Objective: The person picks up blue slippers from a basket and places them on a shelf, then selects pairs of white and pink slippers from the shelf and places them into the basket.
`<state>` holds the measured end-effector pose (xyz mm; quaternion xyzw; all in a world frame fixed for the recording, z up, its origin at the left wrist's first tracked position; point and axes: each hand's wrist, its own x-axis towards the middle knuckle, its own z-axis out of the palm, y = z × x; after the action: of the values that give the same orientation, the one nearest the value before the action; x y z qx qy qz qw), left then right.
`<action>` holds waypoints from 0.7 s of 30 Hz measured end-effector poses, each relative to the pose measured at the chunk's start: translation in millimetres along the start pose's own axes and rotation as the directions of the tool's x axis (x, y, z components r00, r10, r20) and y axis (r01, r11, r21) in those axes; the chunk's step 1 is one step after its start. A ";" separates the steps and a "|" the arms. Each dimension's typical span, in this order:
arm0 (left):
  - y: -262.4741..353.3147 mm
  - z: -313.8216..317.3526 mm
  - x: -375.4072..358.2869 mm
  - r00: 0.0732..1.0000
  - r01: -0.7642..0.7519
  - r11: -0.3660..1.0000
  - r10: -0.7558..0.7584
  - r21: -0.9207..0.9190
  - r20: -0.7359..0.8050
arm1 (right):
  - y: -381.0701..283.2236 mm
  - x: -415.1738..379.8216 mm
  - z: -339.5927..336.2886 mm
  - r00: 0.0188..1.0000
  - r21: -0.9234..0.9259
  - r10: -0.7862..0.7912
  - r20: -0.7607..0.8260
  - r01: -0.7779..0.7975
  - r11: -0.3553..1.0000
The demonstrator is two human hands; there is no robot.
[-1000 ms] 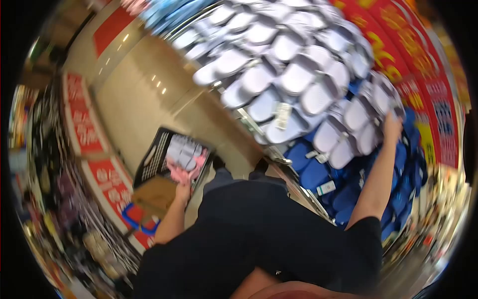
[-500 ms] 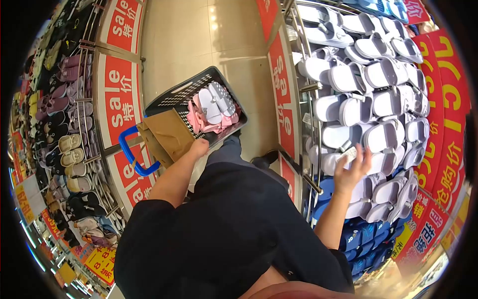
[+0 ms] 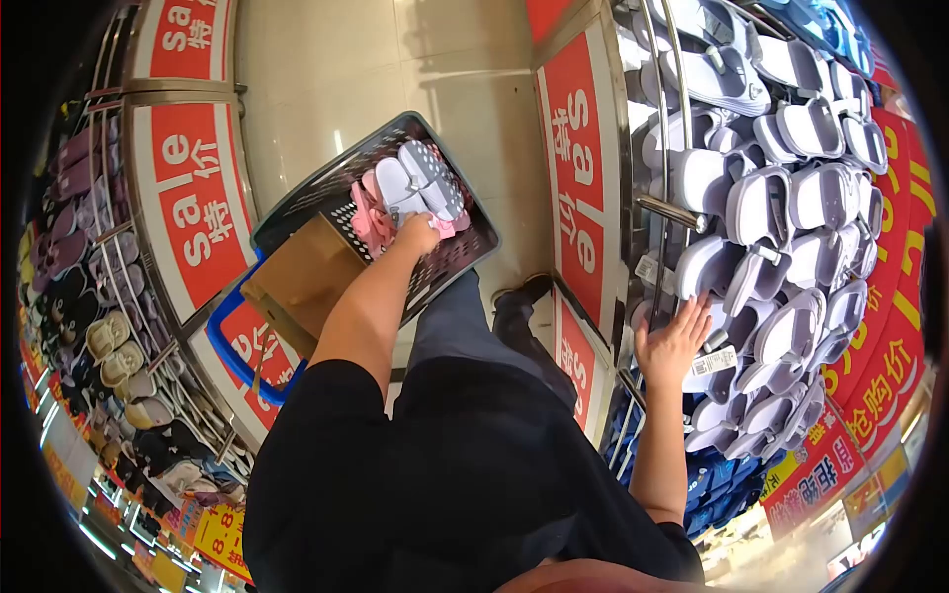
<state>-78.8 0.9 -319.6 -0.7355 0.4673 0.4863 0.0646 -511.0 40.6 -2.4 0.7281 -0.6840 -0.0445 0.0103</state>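
Inside the dark basket point(image 3: 468, 212), my left hand point(image 3: 419, 234) is closed at the lower end of a pair of white and grey slippers point(image 3: 405, 182), its fingertips partly hidden. Pink slippers point(image 3: 368, 219) lie beneath and beside that pair. Over at the rack on the right, my right hand point(image 3: 675, 341) is spread with its fingers out, against the hanging white slippers point(image 3: 708, 267). A white tag point(image 3: 714, 362) hangs just right of it.
A brown cardboard piece point(image 3: 304, 275) and a blue handle point(image 3: 229, 331) are at the basket's left side. Metal rack bars point(image 3: 672, 212) stick out on the right. Sale signs point(image 3: 195, 203) line the left display, where more shoes point(image 3: 114, 351) hang.
My left hand has moved from the basket's near edge into it, onto the slippers. My right hand has lowered slightly and flattened against the hanging slippers. The view has shifted.
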 end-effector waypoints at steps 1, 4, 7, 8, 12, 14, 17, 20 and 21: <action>5.6 -5.2 6.9 1.000 0.019 0.999 -0.021 0.046 0.022 | 2.0 -1.2 2.6 1.000 0.011 -0.008 -0.007 0.008 1.000; 26.1 -21.4 24.3 0.996 0.068 0.988 -0.075 0.137 0.042 | 4.9 0.8 10.7 0.999 0.016 -0.022 -0.040 0.023 1.000; 13.6 -11.3 53.4 0.992 0.122 0.982 -0.126 0.144 0.022 | 7.3 0.1 16.7 0.998 -0.004 -0.030 -0.058 0.030 1.000; 11.3 -9.9 63.6 0.989 0.137 0.980 -0.143 0.144 0.034 | 6.1 1.8 16.1 0.999 -0.014 -0.014 -0.051 0.014 1.000; 12.7 -10.2 88.7 0.965 0.183 0.977 -0.199 0.107 0.172 | 10.0 -0.9 22.2 0.996 -0.021 -0.027 -0.086 0.025 0.999; 15.7 -9.4 86.7 0.963 0.157 0.965 -0.196 0.209 0.184 | 9.3 -1.0 21.0 0.997 -0.026 -0.016 -0.072 0.014 1.000; 26.1 -20.1 77.5 0.973 0.133 0.962 -0.173 0.240 0.154 | 10.1 -2.0 20.6 0.997 -0.017 -0.013 -0.072 0.011 1.000; 2.7 -7.0 78.4 0.993 0.072 0.981 -0.088 0.181 0.083 | 9.5 1.6 17.1 0.996 0.034 -0.014 -0.082 0.017 0.999; 0.8 -7.7 70.7 0.997 0.063 0.984 -0.070 0.164 0.031 | 8.8 1.9 15.0 0.996 0.057 -0.011 -0.085 0.016 0.998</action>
<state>-68.0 -48.0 -370.2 -0.7338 0.4794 0.4576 0.1493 -520.8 38.9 -16.8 0.7338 -0.6791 0.0060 0.0178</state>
